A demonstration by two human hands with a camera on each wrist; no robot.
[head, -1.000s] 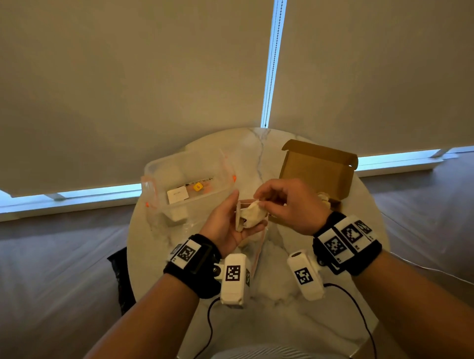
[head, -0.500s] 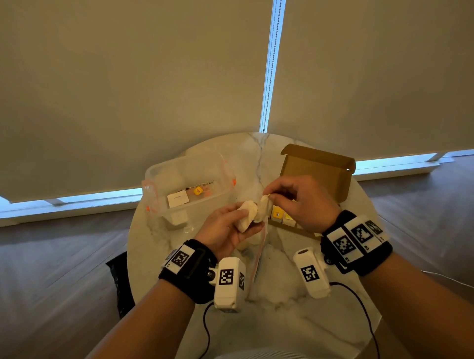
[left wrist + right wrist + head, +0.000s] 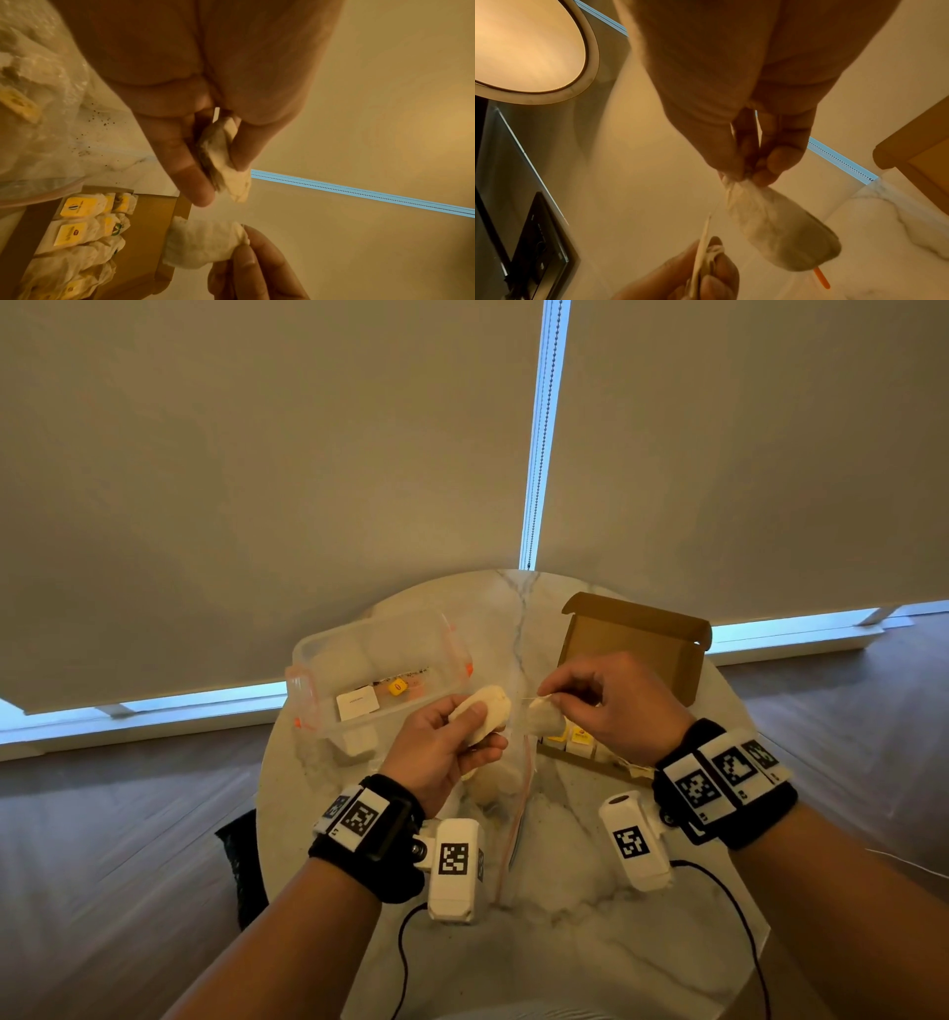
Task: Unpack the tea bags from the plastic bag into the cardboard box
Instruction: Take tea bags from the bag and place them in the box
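Two tea bags hang between the hands above the tabletop [image 3: 565, 942], a thin string joining them. The left hand [image 3: 441, 752] pinches one tea bag [image 3: 485, 713] between thumb and fingers; the right hand [image 3: 616, 706] nips the other tea bag [image 3: 545, 717] by its top. The cardboard box [image 3: 637, 639] sits just beyond the right hand, the plastic bag [image 3: 513, 814] below both. Better to ease the string apart gently than tug.

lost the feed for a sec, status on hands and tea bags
Left hand grips one tea bag. Right hand pinches a second tea bag. Thin string between the two. Cardboard box open, partly filled.
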